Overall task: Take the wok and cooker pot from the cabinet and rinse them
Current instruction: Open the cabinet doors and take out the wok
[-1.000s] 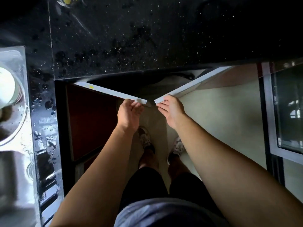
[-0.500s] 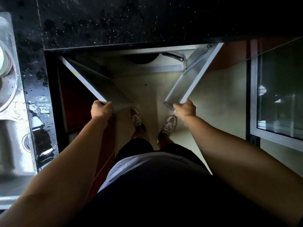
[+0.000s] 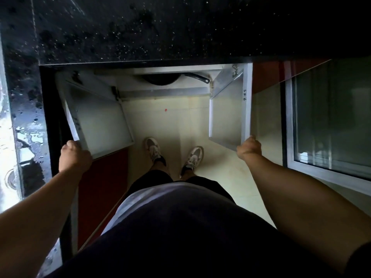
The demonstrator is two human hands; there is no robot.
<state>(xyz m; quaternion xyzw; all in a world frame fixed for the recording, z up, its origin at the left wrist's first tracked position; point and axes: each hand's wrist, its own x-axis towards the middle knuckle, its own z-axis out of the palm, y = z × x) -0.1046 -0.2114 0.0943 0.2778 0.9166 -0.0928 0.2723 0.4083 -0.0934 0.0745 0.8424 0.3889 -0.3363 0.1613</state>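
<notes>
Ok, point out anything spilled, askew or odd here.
Water is pooled on the black countertop at the left, beside the sink. A small red speck lies on the pale floor. Both cabinet doors are wide open, held by the left hand and right hand.

wet black speckled countertop [image 3: 140, 29], steel sink [image 3: 8, 157] at left, pale tiled floor [image 3: 166, 125]

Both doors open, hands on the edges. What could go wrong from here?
1. The wok sits deep under the countertop, mostly hidden; reaching in may mean a blind grab, and the head could hit the counter edge.
2. The pot is not visible, so it may need a search.
3. The counter near the sink is wet; the left hand or cookware could slip there.
</notes>
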